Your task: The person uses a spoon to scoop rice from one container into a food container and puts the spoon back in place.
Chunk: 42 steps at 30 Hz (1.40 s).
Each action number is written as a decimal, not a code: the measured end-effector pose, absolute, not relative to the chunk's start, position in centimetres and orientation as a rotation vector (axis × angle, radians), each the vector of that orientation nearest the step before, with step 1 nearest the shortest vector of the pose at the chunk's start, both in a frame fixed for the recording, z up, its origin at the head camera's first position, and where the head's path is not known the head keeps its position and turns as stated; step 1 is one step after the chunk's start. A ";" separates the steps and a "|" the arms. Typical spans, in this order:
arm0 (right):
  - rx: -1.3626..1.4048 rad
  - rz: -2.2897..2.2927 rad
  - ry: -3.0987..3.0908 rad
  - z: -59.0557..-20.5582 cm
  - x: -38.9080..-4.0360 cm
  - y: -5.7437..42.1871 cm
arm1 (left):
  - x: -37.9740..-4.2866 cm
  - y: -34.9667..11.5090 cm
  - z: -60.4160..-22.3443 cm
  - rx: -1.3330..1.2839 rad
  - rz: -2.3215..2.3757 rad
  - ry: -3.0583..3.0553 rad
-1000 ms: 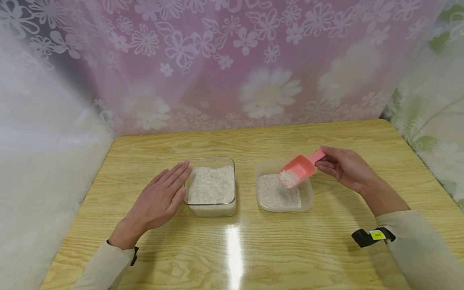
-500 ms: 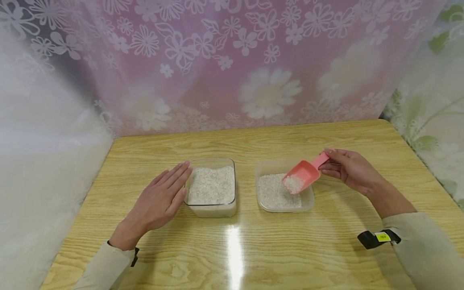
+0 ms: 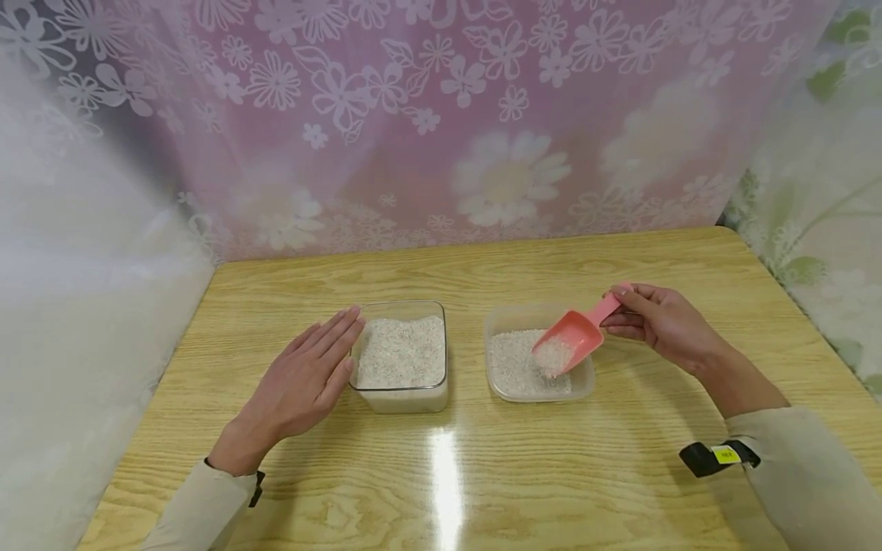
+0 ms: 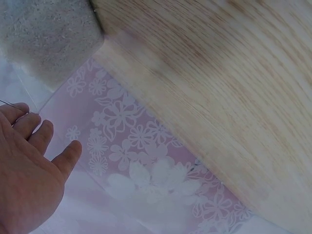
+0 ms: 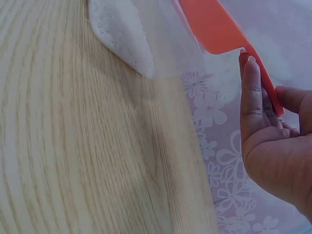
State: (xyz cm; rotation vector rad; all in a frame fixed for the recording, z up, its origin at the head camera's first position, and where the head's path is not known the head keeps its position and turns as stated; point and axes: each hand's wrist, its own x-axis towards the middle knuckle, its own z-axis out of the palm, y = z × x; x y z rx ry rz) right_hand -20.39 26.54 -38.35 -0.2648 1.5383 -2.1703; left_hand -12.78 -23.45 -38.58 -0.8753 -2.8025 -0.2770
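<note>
My right hand [image 3: 671, 325] pinches the handle of a pink scoop [image 3: 579, 327] between thumb and fingers. White rice-like grains [image 3: 553, 357] lie toward the scoop's lip, which points down and left over a clear plastic container [image 3: 586, 381] partly filled with similar grains. The right wrist view shows the orange-looking underside of the scoop [image 5: 209, 24] above that container. On the left, my left hand [image 3: 296, 379] lies with straight fingers along the side of a fuller clear square container [image 3: 403, 402], fingertips right at its rim. In the left wrist view, the palm [image 4: 29, 180] faces the camera.
Both containers stand side by side on a wood-grain table [image 3: 475, 467], with a gap between them. Behind the table hangs a pink floral curtain [image 3: 386, 161]. Pale sheets close in the left and right sides.
The scoop first shifted right and toward me, then slightly back left, and its lip now tilts lower with the grains nearer its edge. My left hand has stayed in place.
</note>
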 end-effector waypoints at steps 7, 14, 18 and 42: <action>-0.277 -2.162 1.560 -38.4 -20.3 26.7 | -12.8 -23.5 -38.6 -0.875 -0.277 -2.807; -0.318 -2.152 1.566 -38.2 -20.3 27.5 | -12.8 -23.4 -38.6 -0.873 -0.274 -2.808; -0.358 -2.131 1.586 -38.1 -20.4 27.9 | -12.8 -23.4 -38.6 -0.873 -0.273 -2.810; -0.412 -2.130 1.634 -38.3 -20.9 28.9 | -12.8 -23.5 -38.6 -0.863 -0.274 -2.824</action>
